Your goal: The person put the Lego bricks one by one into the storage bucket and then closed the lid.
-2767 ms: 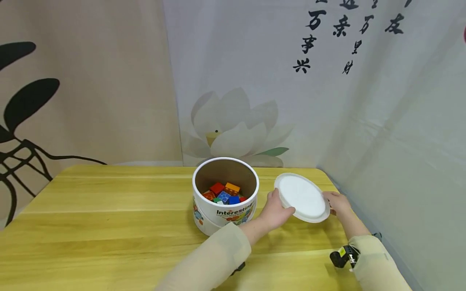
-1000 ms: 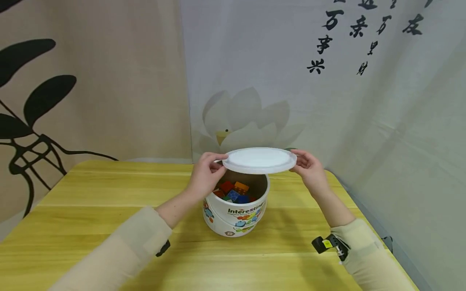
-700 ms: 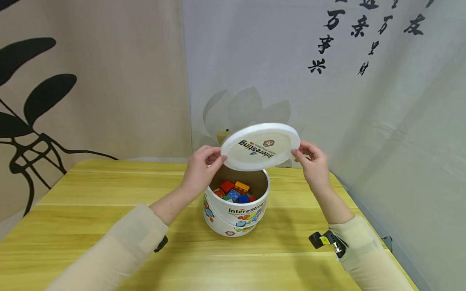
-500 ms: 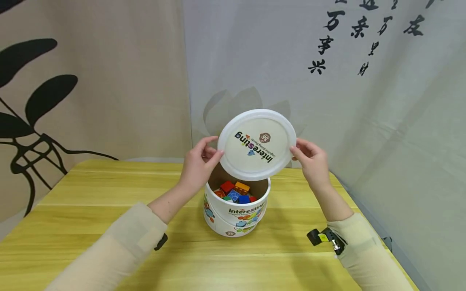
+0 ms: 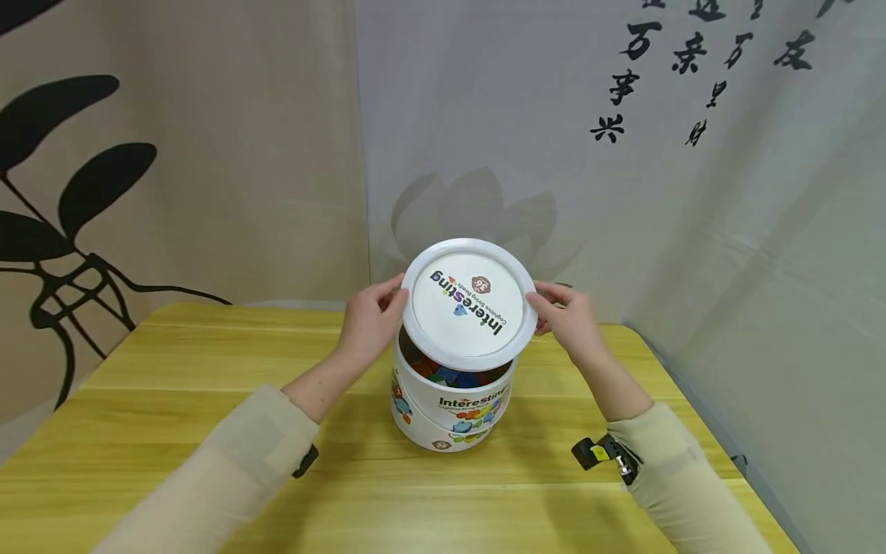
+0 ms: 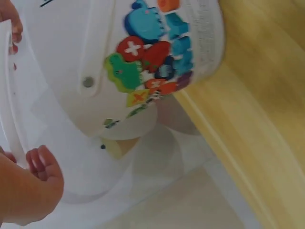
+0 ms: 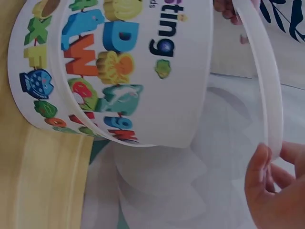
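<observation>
A round white lid (image 5: 471,304), printed side up, is held a little above the white bucket (image 5: 450,419) and tilted toward me. My left hand (image 5: 370,319) pinches its left edge between thumb and fingers. On the opposite edge, my right hand (image 5: 571,319) pinches the rim the same way. Through the gap at the front, colourful building blocks (image 5: 453,375) show inside the bucket; the rest of them are hidden under the lid. The right wrist view shows the lid's rim (image 7: 269,81) apart from the bucket's top edge, with thumb and fingers on it.
The bucket stands on a yellow wood-grain table (image 5: 208,431). Behind the table hangs a pale curtain (image 5: 484,115) with a lotus print and dark characters. More fabric (image 5: 796,269) hangs along the right side.
Both hands brought the lid from the right of the bucket to above it. The lid was turned from its plain side to its printed side, then lowered closer to the opening.
</observation>
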The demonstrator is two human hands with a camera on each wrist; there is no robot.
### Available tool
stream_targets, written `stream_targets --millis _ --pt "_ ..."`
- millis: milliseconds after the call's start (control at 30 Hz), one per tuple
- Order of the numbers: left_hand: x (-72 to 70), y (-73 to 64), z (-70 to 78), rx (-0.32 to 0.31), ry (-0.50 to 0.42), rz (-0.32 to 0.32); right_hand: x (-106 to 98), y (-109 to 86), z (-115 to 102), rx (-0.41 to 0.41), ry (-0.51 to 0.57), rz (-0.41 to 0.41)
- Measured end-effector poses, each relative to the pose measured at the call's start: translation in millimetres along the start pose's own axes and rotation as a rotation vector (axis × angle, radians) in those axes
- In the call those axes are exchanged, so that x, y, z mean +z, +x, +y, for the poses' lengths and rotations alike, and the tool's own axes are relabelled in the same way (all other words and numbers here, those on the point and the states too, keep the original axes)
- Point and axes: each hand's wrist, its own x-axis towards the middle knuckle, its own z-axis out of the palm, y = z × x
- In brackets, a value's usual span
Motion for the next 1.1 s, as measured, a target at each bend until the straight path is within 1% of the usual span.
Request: stream_targets --millis 67,167,267,367,467,600,833,967,1100 --pt "0.4 -1.0 -4.0 -0.037 0.011 -0.032 3 0.4 3 0.050 -0.004 -0.041" --pt "1.9 -2.6 -9.7 -0.065 0.035 -0.071 6 0.2 9 0.115 -0.019 -0.092" --pt "4.1 -4.4 -13.2 -0.059 0.066 -0.095 9 -0.8 14 0.149 -0.056 -0.118" --pt "6.6 -5.9 -17.0 -0.047 0.092 -0.104 11 -1.5 19 0.171 -0.101 -0.138" --pt "8.6 -7.8 -21.6 -0.058 0.112 -0.108 14 -1.7 22 0.187 -0.126 -0.165" --pt "10.9 -10.2 -26.2 -0.094 0.117 -0.111 16 -1.8 23 0.186 -0.140 -0.194" --pt "16.7 -12.4 -35.6 -0.116 0.126 -0.126 18 -1.0 28 0.211 -0.162 -0.221" --pt "19.0 -13.7 -38.1 -0.131 0.124 -0.120 19 -1.0 32 0.212 -0.159 -0.234" --pt "19.9 -16.2 -38.7 -0.154 0.108 -0.131 20 -2.0 33 0.206 -0.165 -0.239"
